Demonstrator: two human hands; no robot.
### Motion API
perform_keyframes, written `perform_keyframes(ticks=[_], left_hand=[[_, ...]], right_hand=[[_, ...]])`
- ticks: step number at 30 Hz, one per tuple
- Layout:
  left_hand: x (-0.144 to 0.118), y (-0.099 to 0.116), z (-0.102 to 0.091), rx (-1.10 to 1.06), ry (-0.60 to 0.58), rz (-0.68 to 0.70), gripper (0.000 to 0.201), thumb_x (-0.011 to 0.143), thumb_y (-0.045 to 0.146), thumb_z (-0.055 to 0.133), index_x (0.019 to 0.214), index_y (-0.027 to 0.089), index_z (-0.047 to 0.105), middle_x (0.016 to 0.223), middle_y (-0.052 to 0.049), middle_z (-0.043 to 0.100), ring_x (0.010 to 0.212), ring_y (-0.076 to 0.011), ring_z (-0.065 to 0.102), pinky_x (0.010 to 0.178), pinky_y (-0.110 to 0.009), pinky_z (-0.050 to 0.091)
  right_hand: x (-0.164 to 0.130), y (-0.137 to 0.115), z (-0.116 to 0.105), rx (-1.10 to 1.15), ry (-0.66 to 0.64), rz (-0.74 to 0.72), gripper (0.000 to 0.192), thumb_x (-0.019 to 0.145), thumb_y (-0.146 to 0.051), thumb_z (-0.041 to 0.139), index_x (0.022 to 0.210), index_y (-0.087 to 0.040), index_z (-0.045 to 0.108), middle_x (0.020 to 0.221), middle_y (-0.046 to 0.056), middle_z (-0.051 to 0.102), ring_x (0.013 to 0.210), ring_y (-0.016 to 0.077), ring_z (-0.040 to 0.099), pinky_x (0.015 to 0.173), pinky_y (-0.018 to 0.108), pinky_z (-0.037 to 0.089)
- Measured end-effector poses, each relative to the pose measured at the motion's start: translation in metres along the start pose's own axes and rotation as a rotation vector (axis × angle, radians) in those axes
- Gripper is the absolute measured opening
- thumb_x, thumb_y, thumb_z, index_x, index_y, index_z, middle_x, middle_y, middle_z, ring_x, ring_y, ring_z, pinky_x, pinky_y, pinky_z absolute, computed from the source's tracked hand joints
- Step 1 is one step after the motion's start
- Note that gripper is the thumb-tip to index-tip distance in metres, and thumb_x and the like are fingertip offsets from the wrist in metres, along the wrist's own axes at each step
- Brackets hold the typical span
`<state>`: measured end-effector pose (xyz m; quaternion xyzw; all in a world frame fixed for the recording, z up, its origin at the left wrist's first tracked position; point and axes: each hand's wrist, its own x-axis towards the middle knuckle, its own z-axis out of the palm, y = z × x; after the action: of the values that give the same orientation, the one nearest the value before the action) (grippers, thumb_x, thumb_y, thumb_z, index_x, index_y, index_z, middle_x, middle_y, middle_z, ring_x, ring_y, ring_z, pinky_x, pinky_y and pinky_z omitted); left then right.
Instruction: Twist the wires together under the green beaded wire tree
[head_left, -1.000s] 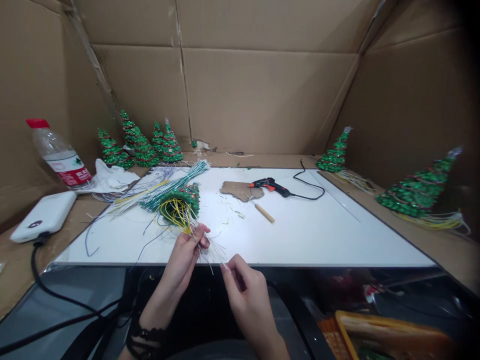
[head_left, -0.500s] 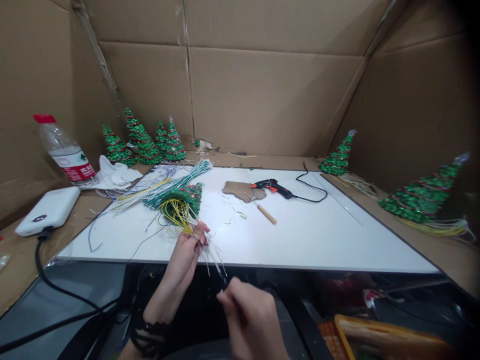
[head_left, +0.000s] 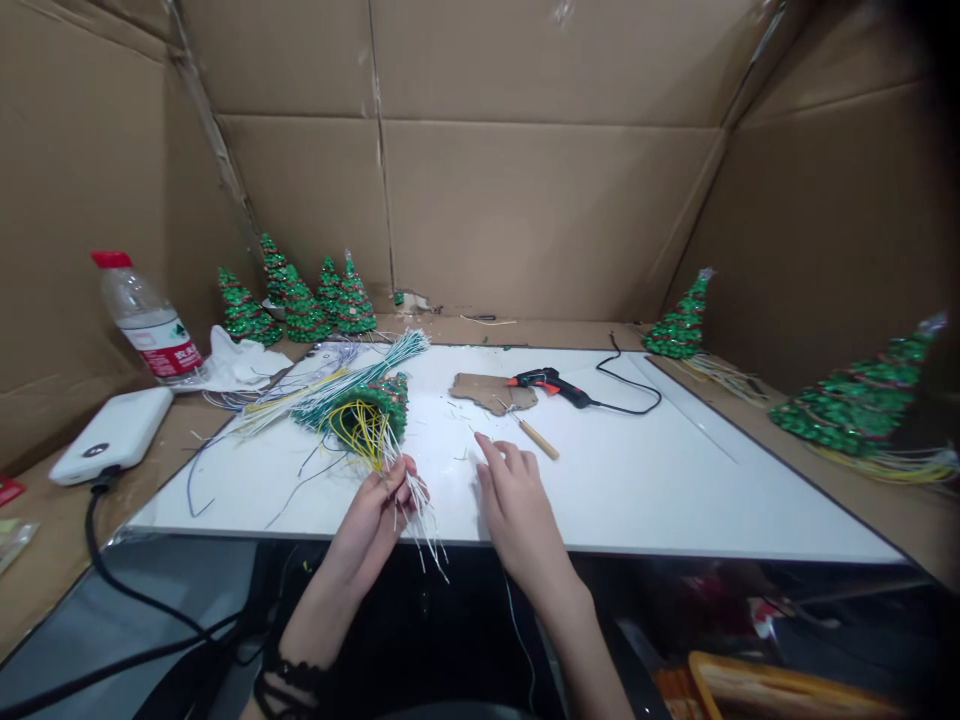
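Observation:
My left hand [head_left: 377, 517] is closed on a bundle of thin white and yellow wires [head_left: 411, 508] that trail from the open base of a green beaded tree [head_left: 366, 408] lying on its side on the white board [head_left: 637, 480]. The wire ends hang past the board's near edge. My right hand [head_left: 516, 500] lies flat on the board just right of the wires, fingers apart and holding nothing. A wooden-handled awl [head_left: 534, 434] lies a little beyond its fingertips.
A black and orange glue gun [head_left: 547, 382] with its cord rests beside a cardboard scrap [head_left: 487, 390]. Several finished trees [head_left: 304, 300] stand at back left, two more at right [head_left: 855, 405]. Loose wire bundles [head_left: 315, 372], a water bottle [head_left: 146, 318], a white power bank [head_left: 112, 432]. Cardboard walls all around.
My right hand has let go of the wire ends below the board edge and moved up and forward onto the white board. My left hand still grips the bundle.

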<state>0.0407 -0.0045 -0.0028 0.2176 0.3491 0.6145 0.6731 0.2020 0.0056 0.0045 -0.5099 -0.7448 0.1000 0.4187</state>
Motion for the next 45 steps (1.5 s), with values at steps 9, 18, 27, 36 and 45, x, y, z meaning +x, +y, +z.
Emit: perform_keyframes(ticks=[9,18,27,36,45], left_hand=[[0.000,0.002,0.000,0.003,0.007,0.012,0.016,0.065,0.025,0.072,0.070,0.014,0.062,0.053,0.006,0.043,0.047,-0.0047,0.042,0.049,-0.015,0.040],[-0.001,0.001,0.002,-0.007,0.019,0.016,0.014,0.066,0.024,0.072,0.072,0.014,0.063,0.057,0.005,0.048,0.050,-0.0041,0.044,0.051,-0.013,0.040],[-0.001,0.001,0.000,-0.029,-0.039,-0.003,0.015,0.067,0.024,0.072,0.069,0.013,0.062,0.057,0.004,0.048,0.051,-0.0050,0.045,0.050,-0.014,0.040],[0.002,-0.001,-0.005,-0.071,-0.047,-0.014,0.013,0.068,0.021,0.070,0.067,0.013,0.061,0.062,0.003,0.051,0.053,-0.0056,0.045,0.053,-0.016,0.042],[0.001,-0.002,-0.008,-0.058,-0.081,-0.021,0.013,0.070,0.024,0.069,0.068,0.014,0.060,0.058,0.003,0.049,0.051,-0.0065,0.045,0.050,-0.017,0.040]], right_hand=[[-0.032,-0.031,-0.010,0.493,-0.262,0.130,0.022,0.089,-0.019,0.040,0.082,-0.018,0.061,0.077,0.002,0.061,0.072,0.0138,0.055,0.066,0.022,0.043],[-0.017,-0.037,-0.004,0.555,-0.338,0.191,0.016,0.087,-0.023,0.044,0.083,-0.018,0.058,0.072,-0.001,0.059,0.062,0.0108,0.048,0.056,0.019,0.036],[-0.017,-0.040,0.002,0.391,-0.309,0.164,0.016,0.087,-0.023,0.042,0.079,-0.018,0.055,0.070,-0.001,0.058,0.060,0.0116,0.047,0.056,0.021,0.033],[-0.018,-0.039,0.010,0.382,-0.410,0.187,0.016,0.089,-0.025,0.035,0.077,-0.020,0.044,0.065,-0.002,0.052,0.057,0.0122,0.045,0.054,0.022,0.028],[-0.018,-0.040,0.014,0.457,-0.407,0.224,0.024,0.092,-0.029,0.031,0.073,-0.020,0.042,0.065,-0.002,0.049,0.059,0.0122,0.043,0.055,0.023,0.027]])
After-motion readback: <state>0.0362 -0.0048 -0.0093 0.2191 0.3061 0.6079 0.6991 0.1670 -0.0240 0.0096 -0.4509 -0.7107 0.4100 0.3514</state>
